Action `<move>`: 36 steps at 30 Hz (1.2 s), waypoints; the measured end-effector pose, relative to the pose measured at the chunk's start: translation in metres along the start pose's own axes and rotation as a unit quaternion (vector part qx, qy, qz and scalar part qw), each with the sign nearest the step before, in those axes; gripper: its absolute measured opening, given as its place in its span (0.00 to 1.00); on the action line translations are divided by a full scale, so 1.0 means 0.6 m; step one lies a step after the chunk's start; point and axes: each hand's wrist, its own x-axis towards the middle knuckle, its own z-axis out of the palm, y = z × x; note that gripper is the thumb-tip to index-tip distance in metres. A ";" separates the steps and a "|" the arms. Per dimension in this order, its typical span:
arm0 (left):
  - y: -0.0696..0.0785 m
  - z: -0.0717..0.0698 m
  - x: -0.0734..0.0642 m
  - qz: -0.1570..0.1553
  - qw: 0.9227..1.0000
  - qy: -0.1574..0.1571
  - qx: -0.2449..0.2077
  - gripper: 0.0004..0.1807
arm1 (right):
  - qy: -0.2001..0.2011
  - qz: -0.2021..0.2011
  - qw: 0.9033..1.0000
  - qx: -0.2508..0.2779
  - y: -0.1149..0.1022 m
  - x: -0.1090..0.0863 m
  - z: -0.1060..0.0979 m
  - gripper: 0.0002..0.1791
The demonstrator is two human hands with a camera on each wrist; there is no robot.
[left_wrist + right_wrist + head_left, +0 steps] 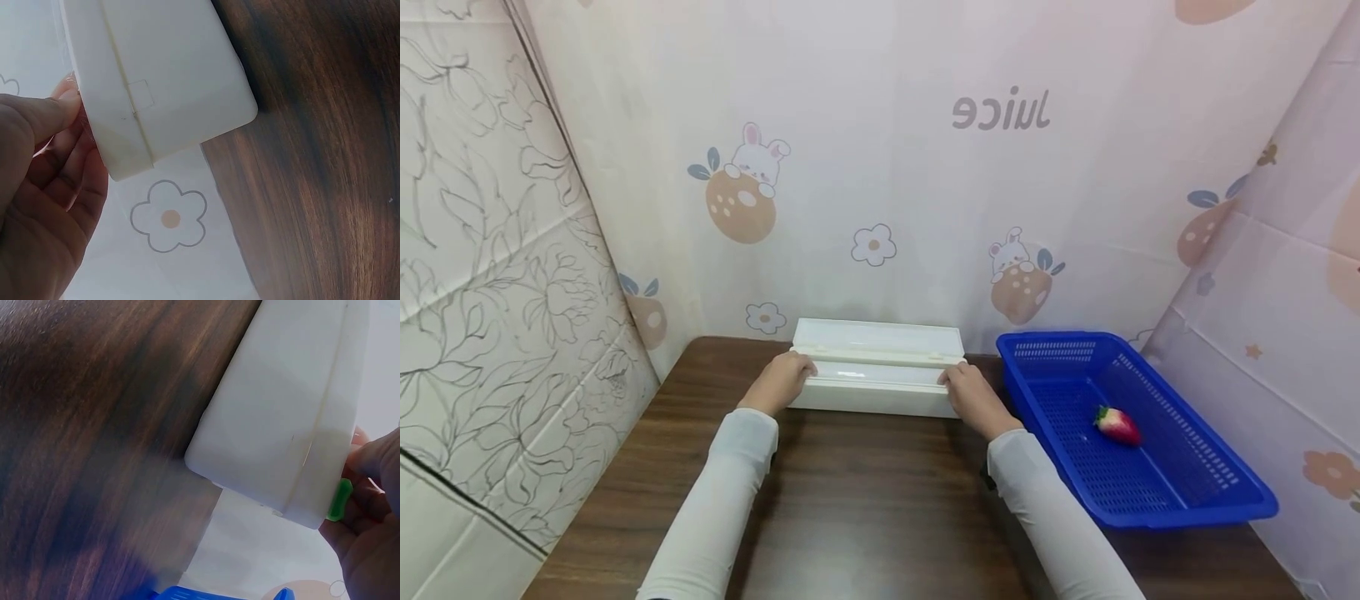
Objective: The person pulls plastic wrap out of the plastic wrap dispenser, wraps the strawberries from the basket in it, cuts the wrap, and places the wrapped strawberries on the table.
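Observation:
A long white cling film dispenser [876, 398] lies across the back of the table, its lid [878, 336] tipped up behind. Glossy clear film [861, 372] shows along its top. At the left end, my left hand [781, 382] pinches the film's edge between thumb and fingers; crinkled plastic shows beside the thumb in the left wrist view. My right hand [976, 398] pinches at the right end in the same way. Next to its fingers, a small green piece [339, 500] sits on the dispenser's edge in the right wrist view.
A blue plastic basket [1052, 450] stands at the right, with a red strawberry [1118, 426] inside. Dark wooden tabletop [872, 508] lies between the forearms. A printed curtain [880, 167] hangs right behind the dispenser, and more cloth lines both sides.

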 end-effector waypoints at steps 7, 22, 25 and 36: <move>0.004 -0.008 0.003 0.000 1.000 -0.005 0.004 0.08 | 0.000 -0.003 1.000 -0.001 -0.001 -0.001 -0.010 0.06; 0.008 -0.019 0.000 0.004 1.000 -0.005 0.012 0.08 | -0.021 0.021 1.000 0.004 0.004 0.001 -0.016 0.06; 0.009 -0.022 -0.001 0.004 1.000 -0.006 0.014 0.08 | -0.016 0.014 1.000 0.001 0.004 0.001 -0.016 0.06; 0.021 -0.033 -0.004 -0.018 1.000 -0.015 -0.018 0.11 | -0.012 0.046 0.998 0.045 -0.003 0.006 -0.027 0.03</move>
